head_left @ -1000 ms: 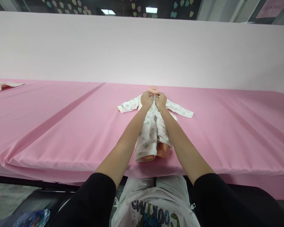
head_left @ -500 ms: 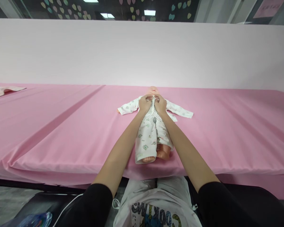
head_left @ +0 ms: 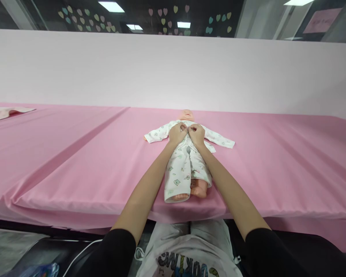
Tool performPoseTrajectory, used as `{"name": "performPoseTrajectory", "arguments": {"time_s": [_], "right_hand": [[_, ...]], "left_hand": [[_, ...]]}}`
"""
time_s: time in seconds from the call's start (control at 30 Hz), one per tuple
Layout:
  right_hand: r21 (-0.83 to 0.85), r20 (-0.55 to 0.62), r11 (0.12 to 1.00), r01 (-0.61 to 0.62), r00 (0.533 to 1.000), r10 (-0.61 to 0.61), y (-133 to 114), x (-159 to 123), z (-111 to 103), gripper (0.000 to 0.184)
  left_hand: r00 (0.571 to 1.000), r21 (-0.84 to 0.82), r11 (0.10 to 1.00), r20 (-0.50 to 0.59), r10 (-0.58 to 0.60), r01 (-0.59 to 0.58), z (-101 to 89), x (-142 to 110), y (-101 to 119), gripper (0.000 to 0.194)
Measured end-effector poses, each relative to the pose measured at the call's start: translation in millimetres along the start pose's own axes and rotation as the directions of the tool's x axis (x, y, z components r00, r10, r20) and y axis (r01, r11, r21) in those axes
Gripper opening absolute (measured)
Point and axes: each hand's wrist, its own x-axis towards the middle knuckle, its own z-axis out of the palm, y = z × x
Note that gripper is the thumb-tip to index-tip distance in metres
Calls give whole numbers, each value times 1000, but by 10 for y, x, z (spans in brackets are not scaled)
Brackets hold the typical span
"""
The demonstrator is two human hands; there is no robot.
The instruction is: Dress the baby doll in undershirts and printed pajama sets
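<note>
A baby doll (head_left: 186, 114) lies on its back, feet toward me, dressed in a white printed baby jacket (head_left: 219, 138) and matching white printed trousers (head_left: 177, 175). Both sleeves are spread out to the sides. At the middle of the chest my left hand (head_left: 178, 133) pinches the jacket's front edge. My right hand (head_left: 196, 134) pinches the front edge just opposite, with the fingertips of both hands nearly meeting. What lies between the fingertips is too small to make out. The doll's feet (head_left: 200, 189) poke from the trouser legs.
A pink sheet (head_left: 83, 165) with creases covers the table. Behind it stands a white wall panel (head_left: 161, 71) with dark glass above. A folded pale cloth (head_left: 5, 112) lies at the far left. A white cord (head_left: 80, 256) hangs near my left arm.
Both hands have moved a little down the jacket front, from the neckline to the chest. More of the doll's head and collar shows. The view has tilted up slightly.
</note>
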Motion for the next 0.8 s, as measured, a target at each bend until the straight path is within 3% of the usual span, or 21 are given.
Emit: {"name": "performPoseTrajectory", "arguments": {"time_s": [0.27,0.4,0.53,0.8], "right_hand": [[88,-26,994,-70,997,73,-39,4,-27,14],[131,33,988,-85,996,81,-66,5,-47,13],[113,81,991,-69,995,60,-69,5,-60,12],[71,44,997,-43,998,40,-68,-16,-63,14]], "left_hand": [[1000,-59,998,0,24,-24,14,27,-57,7],[999,-95,995,9,31,-30,17,43,-89,9],[999,-112,993,4,32,-32,32,59,-121,9],[1000,-134,991,-9,-6,5,45,84,-148,10]]}}
